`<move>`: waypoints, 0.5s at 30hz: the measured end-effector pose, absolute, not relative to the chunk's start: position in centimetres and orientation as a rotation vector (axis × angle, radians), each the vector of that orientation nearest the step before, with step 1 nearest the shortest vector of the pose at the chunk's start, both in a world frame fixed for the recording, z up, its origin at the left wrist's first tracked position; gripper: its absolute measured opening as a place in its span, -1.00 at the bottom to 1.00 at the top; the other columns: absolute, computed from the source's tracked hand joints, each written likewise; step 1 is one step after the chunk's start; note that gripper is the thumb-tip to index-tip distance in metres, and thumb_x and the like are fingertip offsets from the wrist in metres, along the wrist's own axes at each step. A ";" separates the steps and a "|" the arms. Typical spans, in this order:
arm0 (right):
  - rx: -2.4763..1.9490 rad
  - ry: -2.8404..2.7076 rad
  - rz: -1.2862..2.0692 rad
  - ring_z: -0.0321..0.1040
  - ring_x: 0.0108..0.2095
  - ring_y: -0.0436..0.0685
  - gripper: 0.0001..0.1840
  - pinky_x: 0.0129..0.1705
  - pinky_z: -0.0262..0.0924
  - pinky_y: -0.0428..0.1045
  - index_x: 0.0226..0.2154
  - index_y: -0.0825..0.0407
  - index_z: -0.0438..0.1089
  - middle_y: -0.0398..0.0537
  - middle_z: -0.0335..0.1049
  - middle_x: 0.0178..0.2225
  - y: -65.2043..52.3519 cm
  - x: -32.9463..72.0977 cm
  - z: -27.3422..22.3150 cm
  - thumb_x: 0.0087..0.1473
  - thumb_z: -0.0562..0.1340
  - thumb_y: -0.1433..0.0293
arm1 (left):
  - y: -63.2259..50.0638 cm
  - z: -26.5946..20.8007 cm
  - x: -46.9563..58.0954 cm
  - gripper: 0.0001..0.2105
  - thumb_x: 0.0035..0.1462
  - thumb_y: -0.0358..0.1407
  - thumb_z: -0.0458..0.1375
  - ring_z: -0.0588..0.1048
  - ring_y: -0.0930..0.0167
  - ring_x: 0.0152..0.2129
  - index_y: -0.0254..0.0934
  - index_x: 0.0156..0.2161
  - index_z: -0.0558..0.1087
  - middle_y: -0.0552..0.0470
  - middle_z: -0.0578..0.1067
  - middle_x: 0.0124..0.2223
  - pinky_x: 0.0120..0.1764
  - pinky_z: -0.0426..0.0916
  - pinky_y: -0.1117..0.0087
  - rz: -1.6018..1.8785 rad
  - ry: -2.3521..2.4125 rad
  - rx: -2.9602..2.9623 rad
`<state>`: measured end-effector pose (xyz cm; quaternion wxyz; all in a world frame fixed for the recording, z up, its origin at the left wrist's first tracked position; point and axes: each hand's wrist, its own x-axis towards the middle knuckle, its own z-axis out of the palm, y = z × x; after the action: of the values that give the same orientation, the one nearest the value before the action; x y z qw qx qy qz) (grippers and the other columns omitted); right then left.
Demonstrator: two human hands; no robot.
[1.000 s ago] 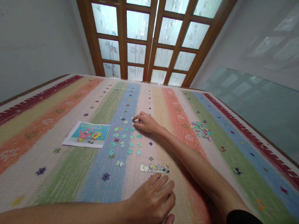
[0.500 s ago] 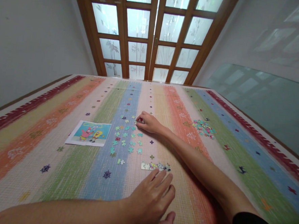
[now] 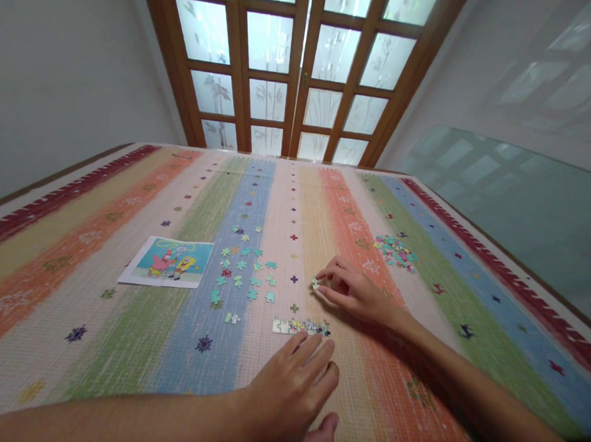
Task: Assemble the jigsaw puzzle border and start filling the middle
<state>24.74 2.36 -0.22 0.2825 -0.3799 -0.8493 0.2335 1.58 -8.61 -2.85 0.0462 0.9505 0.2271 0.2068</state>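
Note:
Between thumb and fingers, my right hand [image 3: 349,289] pinches a pale green jigsaw puzzle piece [image 3: 315,284] just above the tablecloth. My left hand [image 3: 298,388] rests palm down with its fingers spread, the fingertips at the near edge of a joined strip of puzzle pieces [image 3: 284,326]. Left of the strip lies a small pale pair of pieces [image 3: 232,318]. Several loose green puzzle pieces [image 3: 253,294] are spread in rough rows beyond it. To their left is a printed cartoon picture [image 3: 173,261] on white paper.
A heap of mixed puzzle pieces [image 3: 396,252] lies on the right side. Everything rests on a striped tablecloth [image 3: 142,345]. A wooden door with frosted panes [image 3: 304,78] stands past the far edge, and a glass panel [image 3: 516,208] leans at the right wall.
My right hand has moved from the loose pieces toward me and to the right, carrying a piece. My left hand stays by the strip. The view has shifted slightly.

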 end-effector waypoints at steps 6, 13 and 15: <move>-1.072 -2.145 0.515 0.27 -0.44 0.03 -0.86 -0.40 0.20 -0.02 -0.11 -0.03 0.48 -0.10 0.34 -0.32 -2.4 26.9 -0.9 0.27 0.29 0.36 | -8.5 -2.6 1.6 -0.57 0.26 -0.09 0.15 0.44 0.06 0.13 -0.41 0.06 0.45 -0.29 0.48 0.20 0.24 0.29 0.07 0.626 0.675 2.890; -1.084 -2.210 0.497 0.29 -0.47 0.03 -0.93 -0.45 0.17 -0.03 -0.23 -0.02 0.49 -0.10 0.37 -0.37 -3.6 26.8 -1.7 0.19 0.29 0.38 | -8.6 -2.6 1.6 -0.58 0.29 -0.11 0.12 0.44 0.06 0.14 -0.41 0.08 0.44 -0.27 0.47 0.21 0.25 0.30 0.06 0.655 0.685 2.860; -1.054 -2.239 0.486 0.31 -0.46 0.05 -0.93 -0.46 0.18 -0.02 -0.24 -0.03 0.49 -0.09 0.40 -0.38 -3.5 26.7 -1.6 0.17 0.29 0.39 | -8.7 -2.6 1.6 -0.58 0.29 -0.11 0.12 0.44 0.07 0.14 -0.41 0.08 0.44 -0.27 0.48 0.20 0.24 0.30 0.06 0.655 0.685 2.853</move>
<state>26.71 -3.48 -1.63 0.3051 -0.3980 -0.8454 0.1836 1.59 -8.67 -2.55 0.0677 0.9469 0.2273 0.2173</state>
